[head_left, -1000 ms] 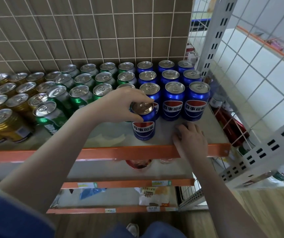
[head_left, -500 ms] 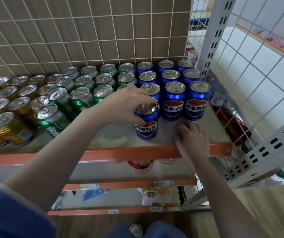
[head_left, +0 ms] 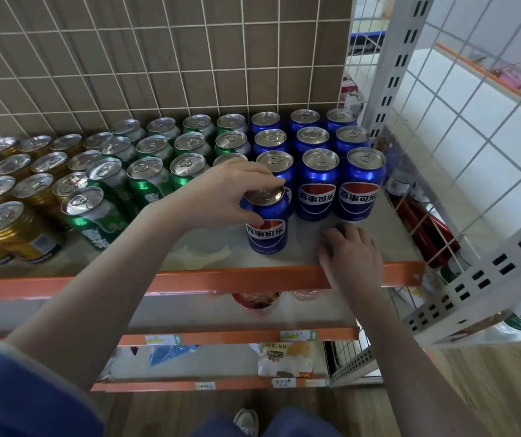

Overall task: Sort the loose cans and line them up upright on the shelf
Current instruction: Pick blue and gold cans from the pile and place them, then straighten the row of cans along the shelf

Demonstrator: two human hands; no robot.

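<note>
My left hand [head_left: 221,193] grips the rim of a blue cola can [head_left: 267,228] that stands upright near the shelf's front, just in front of the left blue column. Blue cans [head_left: 319,184] stand in three columns at the right of the shelf. Green cans [head_left: 148,181] fill the middle and gold cans [head_left: 10,228] the left, all upright in rows. My right hand [head_left: 350,257] rests palm down on the shelf board by the orange front edge [head_left: 221,279], holding nothing.
A white wire grid side panel [head_left: 442,152] and a perforated upright [head_left: 391,74] close the shelf on the right. A tiled wall with a wire grid [head_left: 158,58] stands behind. Lower shelves [head_left: 221,335] hold packets and a red lid. Bottles [head_left: 426,234] lie beyond the side panel.
The blue can under my left hand has shifted slightly right and back, closer to the blue column. My right hand has stayed on the shelf edge.
</note>
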